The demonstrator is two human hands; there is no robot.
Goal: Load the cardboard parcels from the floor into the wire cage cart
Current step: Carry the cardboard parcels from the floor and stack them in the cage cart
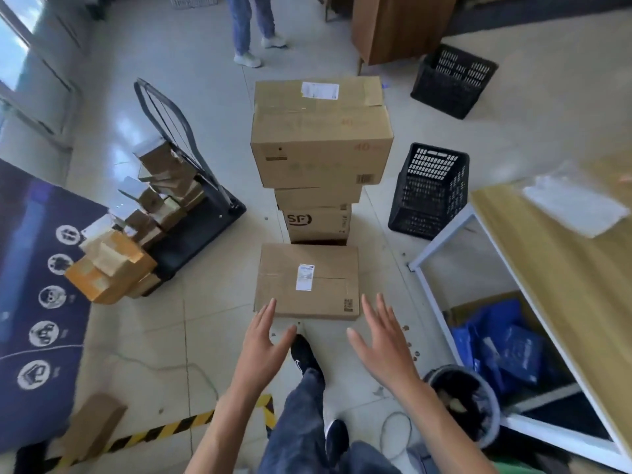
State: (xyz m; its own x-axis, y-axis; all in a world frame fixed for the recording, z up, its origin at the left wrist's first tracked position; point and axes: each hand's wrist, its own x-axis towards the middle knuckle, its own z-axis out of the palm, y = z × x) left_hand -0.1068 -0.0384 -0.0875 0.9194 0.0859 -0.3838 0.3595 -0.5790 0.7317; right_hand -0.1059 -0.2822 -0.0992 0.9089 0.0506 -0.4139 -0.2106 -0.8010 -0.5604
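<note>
A flat cardboard parcel (307, 280) with a white label lies on the floor just ahead of my feet. Behind it rises a stack of parcels: a large box (319, 131) on top and an SF-marked box (316, 220) lower down. To the left stands the cart (191, 186), black-based with a wire end frame, holding several small parcels. My left hand (265, 340) and my right hand (383, 336) hover open, palms facing each other, just short of the flat parcel's near edge, touching nothing.
Two black plastic crates (431, 193) (453, 80) sit to the right. A yellow-topped table (561, 268) with blue bags beneath and a dark bin (465, 401) are at the right. A person's legs (253, 25) stand beyond the stack. Hazard tape (164, 432) crosses the floor.
</note>
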